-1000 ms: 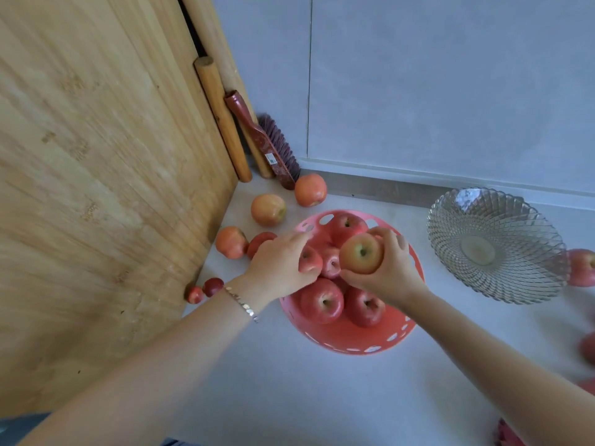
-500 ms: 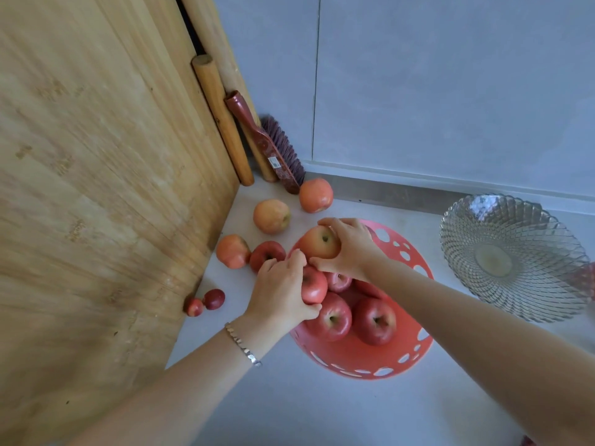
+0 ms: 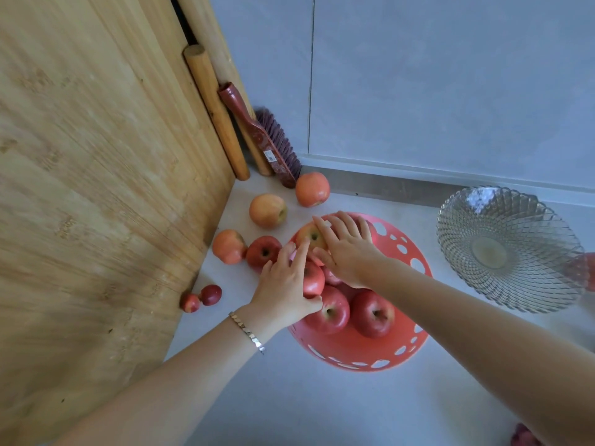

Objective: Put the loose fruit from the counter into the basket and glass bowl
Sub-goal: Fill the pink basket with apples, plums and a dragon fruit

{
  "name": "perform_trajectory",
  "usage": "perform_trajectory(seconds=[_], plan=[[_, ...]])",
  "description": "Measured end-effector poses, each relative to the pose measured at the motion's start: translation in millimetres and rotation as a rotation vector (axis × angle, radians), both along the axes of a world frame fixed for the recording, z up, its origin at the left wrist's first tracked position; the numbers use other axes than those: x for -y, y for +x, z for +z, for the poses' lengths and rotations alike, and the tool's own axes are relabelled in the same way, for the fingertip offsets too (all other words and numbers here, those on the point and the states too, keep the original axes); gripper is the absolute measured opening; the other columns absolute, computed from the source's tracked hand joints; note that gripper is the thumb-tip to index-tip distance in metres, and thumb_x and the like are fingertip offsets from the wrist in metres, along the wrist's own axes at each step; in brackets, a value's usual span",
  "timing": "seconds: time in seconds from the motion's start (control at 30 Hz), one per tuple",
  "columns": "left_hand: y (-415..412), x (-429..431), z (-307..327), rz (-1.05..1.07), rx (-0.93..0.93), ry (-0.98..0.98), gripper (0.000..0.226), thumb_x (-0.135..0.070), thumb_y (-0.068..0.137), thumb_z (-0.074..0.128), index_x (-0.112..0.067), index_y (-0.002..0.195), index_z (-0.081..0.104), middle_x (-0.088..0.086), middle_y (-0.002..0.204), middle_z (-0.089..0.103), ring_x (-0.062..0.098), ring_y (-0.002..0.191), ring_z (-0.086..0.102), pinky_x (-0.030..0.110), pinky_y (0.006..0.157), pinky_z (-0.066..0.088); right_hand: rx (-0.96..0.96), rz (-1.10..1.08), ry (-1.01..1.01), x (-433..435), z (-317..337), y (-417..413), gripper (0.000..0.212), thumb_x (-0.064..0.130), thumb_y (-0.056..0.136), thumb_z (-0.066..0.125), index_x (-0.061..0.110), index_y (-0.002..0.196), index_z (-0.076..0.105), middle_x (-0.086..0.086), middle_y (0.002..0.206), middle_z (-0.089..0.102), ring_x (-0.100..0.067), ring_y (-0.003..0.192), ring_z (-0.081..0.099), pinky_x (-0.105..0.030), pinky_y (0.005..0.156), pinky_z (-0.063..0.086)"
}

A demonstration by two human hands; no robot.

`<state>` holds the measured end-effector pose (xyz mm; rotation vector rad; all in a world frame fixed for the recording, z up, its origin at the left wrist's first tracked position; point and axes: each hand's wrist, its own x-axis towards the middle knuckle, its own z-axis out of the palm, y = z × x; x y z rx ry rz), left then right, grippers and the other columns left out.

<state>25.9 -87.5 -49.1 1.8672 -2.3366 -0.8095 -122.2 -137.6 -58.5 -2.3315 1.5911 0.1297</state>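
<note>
Both hands are over the far-left part of the red basket point(image 3: 415, 304). A yellowish apple point(image 3: 309, 237) at the basket's far-left rim is covered by the right hand point(image 3: 346, 249), fingers spread flat and loose over it rather than closed; whether it is gripped or only being settled cannot be told. A red apple point(image 3: 313, 280) just nearer is clasped by the left hand point(image 3: 285, 289), thumb beneath and fingers curled over.

The loose fruit lies left of and beyond the basket, toward the desk's back-left corner: a dark red apple point(image 3: 264, 252) just beside the left fingers point(image 3: 297, 255), an orange-toned fruit point(image 3: 228, 246) next to it, two more point(image 3: 268, 210) point(image 3: 312, 189) farther back, and two small red fruits point(image 3: 201, 298) against the wooden board point(image 3: 96, 188). The left hand is judged nearer to all of these.

The glass bowl point(image 3: 508, 249) stands empty, well apart toward the desk's right edge. Red fruit behind it and at the lower right is cut off. The basket's far side is hidden by the hands.
</note>
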Motion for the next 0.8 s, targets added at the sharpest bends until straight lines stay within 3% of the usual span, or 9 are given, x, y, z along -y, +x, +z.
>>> perform_trajectory(seconds=[0.17, 0.27, 0.33, 0.4, 0.47, 0.53, 0.6, 0.67, 0.8], plan=[[1.0, 3.1, 1.4, -0.016, -0.013, 0.033, 0.105, -0.037, 0.073, 0.069, -0.029, 0.147, -0.006, 0.005, 0.155, 0.008, 0.021, 0.141, 0.02, 0.037, 0.108, 0.027, 0.332, -0.34, -0.15, -39.3, -4.3, -24.5, 0.049, 0.027, 0.079, 0.034, 0.01, 0.119, 0.057, -0.013, 0.119, 0.058, -0.035, 0.112, 0.049, -0.041, 0.097, 0.037], [-1.1, 1.4, 0.4, 0.006, -0.027, 0.02, 0.107, -0.034, 0.072, 0.07, -0.028, 0.148, -0.004, 0.007, 0.154, 0.011, 0.025, 0.139, 0.025, 0.038, 0.106, 0.031, 0.151, -0.25, -0.178, -60.3, -26.3, -34.3, 0.039, 0.008, 0.064, 0.06, 0.01, 0.102, 0.066, -0.008, 0.102, 0.067, -0.035, 0.097, 0.06, -0.041, 0.085, 0.051], [-3.4, 1.2, 0.2, 0.019, -0.022, 0.021, 0.108, -0.033, 0.071, 0.071, -0.027, 0.148, -0.004, 0.007, 0.153, 0.012, 0.026, 0.138, 0.027, 0.038, 0.105, 0.032, 0.069, -0.157, -0.301, -56.3, -39.3, -34.4, 0.044, 0.011, 0.053, 0.069, 0.013, 0.097, 0.069, -0.002, 0.093, 0.07, -0.031, 0.088, 0.066, -0.039, 0.077, 0.057], [-4.6, 2.6, -0.3, 0.027, -0.027, 0.028, 0.11, -0.032, 0.069, 0.073, -0.027, 0.148, -0.004, 0.007, 0.152, 0.012, 0.026, 0.139, 0.026, 0.039, 0.105, 0.034, -0.015, -0.092, -0.443, -48.7, -41.2, -26.2, 0.036, 0.016, 0.055, 0.071, 0.015, 0.091, 0.07, 0.0, 0.084, 0.069, -0.028, 0.082, 0.063, -0.033, 0.072, 0.055], [-4.8, 4.3, -0.6, 0.036, -0.042, 0.042, 0.111, -0.031, 0.067, 0.074, -0.027, 0.147, -0.002, 0.007, 0.152, 0.013, 0.024, 0.139, 0.025, 0.039, 0.104, 0.035, -0.118, -0.062, -0.527, -41.2, -43.3, -16.7, 0.021, 0.015, 0.067, 0.05, 0.016, 0.077, 0.068, -0.003, 0.082, 0.059, -0.027, 0.081, 0.047, -0.036, 0.071, 0.045], [-4.7, 5.5, -1.6, 0.044, -0.063, 0.052, 0.111, -0.029, 0.066, 0.075, -0.026, 0.147, -0.001, 0.006, 0.151, 0.013, 0.024, 0.139, 0.026, 0.038, 0.103, 0.037, -0.21, -0.05, -0.528, -35.1, -43.6, -13.0, 0.028, 0.014, 0.07, 0.039, 0.014, 0.071, 0.067, -0.007, 0.094, 0.047, -0.027, 0.087, 0.039, -0.04, 0.081, 0.033], [-4.7, 5.8, -2.4, 0.056, -0.085, 0.057, 0.111, -0.028, 0.065, 0.075, -0.026, 0.147, 0.0, 0.006, 0.151, 0.014, 0.023, 0.139, 0.025, 0.038, 0.104, 0.038, -0.233, -0.007, -0.543, -30.3, -46.5, -15.9, 0.017, 0.02, 0.069, 0.055, 0.012, 0.074, 0.069, -0.009, 0.116, 0.052, -0.029, 0.109, 0.038, -0.049, 0.101, 0.021], [-4.7, 5.8, -3.8, 0.066, -0.105, 0.056, 0.11, -0.027, 0.064, 0.075, -0.026, 0.147, 0.002, 0.005, 0.15, 0.015, 0.023, 0.138, 0.026, 0.041, 0.103, 0.039, -0.236, 0.024, -0.528, -27.5, -45.8, -20.7, 0.022, 0.025, 0.063, 0.07, 0.01, 0.079, 0.07, -0.008, 0.13, 0.058, -0.028, 0.127, 0.032, -0.051, 0.11, 0.006], [-4.8, 4.5, -5.8, 0.108, -0.172, 0.059, 0.11, -0.023, 0.063, 0.075, -0.027, 0.147, 0.004, 0.004, 0.149, 0.018, 0.023, 0.136, 0.028, 0.042, 0.102, 0.041, -0.217, 0.083, -0.462, -24.0, -40.5, -25.9, 0.038, 0.028, 0.052, 0.081, 0.01, 0.085, 0.074, -0.009, 0.134, 0.057, -0.028, 0.13, 0.046, -0.05, 0.109, 0.018]])
